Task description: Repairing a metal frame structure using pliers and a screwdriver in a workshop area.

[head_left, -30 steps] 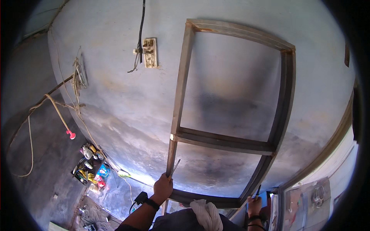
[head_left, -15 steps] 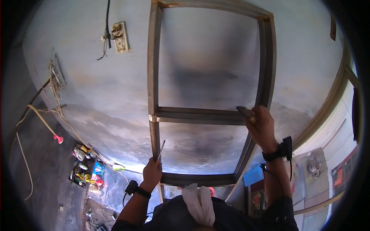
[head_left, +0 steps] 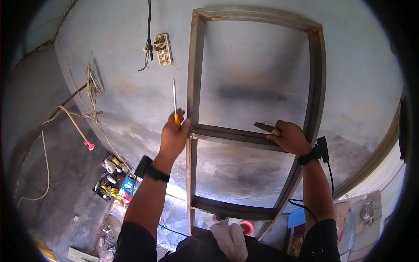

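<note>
Because the tall rusty steel rectangular frame (head_left: 255, 109) leaning against the grey wall (head_left: 113, 78) looks heavy and rigid, its middle crossbar suits gripping, where the left hand (head_left: 173, 137) closes around a yellow-handled screwdriver (head_left: 174, 102) and the right hand (head_left: 291, 139) clasps a dark-tipped tool (head_left: 267, 127).

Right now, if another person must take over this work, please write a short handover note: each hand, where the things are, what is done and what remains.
Left hand: closed on a screwdriver with a yellow handle, blade pointing up, and touching the metal frame at the joint of its left upright and middle crossbar.
Right hand: closed on a dark tool tip, resting on the crossbar near the right upright.
The frame leans upright against the grey wall. More tools lie on the floor at lower left.
Done: frame is steadied by both hands. Left: no finished work on the joints is visible.
</note>
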The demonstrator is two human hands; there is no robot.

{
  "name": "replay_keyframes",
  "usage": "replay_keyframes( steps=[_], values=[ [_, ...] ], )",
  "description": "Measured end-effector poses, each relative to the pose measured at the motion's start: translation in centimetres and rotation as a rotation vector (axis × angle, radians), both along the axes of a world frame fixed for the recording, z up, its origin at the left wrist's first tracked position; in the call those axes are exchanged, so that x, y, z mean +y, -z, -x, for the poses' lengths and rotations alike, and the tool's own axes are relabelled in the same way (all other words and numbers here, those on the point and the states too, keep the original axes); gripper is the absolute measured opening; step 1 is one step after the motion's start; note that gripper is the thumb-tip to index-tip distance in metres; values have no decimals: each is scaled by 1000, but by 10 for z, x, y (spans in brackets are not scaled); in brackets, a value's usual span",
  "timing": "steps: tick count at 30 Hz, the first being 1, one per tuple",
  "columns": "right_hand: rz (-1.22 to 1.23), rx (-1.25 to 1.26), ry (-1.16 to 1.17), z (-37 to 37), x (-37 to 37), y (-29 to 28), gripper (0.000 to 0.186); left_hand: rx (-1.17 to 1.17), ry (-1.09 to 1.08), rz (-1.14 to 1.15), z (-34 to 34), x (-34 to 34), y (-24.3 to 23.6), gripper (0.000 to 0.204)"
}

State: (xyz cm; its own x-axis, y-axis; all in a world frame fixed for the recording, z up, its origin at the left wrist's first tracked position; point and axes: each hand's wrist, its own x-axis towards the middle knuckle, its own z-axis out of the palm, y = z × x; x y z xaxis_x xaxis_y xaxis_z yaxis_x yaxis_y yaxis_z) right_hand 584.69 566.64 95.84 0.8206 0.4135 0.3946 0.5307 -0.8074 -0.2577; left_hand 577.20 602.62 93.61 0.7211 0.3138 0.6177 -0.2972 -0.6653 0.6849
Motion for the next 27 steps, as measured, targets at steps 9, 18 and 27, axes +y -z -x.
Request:
replay_keyframes(
  steps=[9, 18, 27],
  values=[
    [139, 103, -32, -29, 9, 7, 42, 161, -193, -500, -74, 44, -21, 47],
    [164, 123, -21, -15, 8, -1, 44, 273, -59, -93, -72, 27, -20, 38],
    [262, -140, -154, -35, -5, 30, 28, 149, 89, 129, -53, -27, -28, 27]
  ],
)
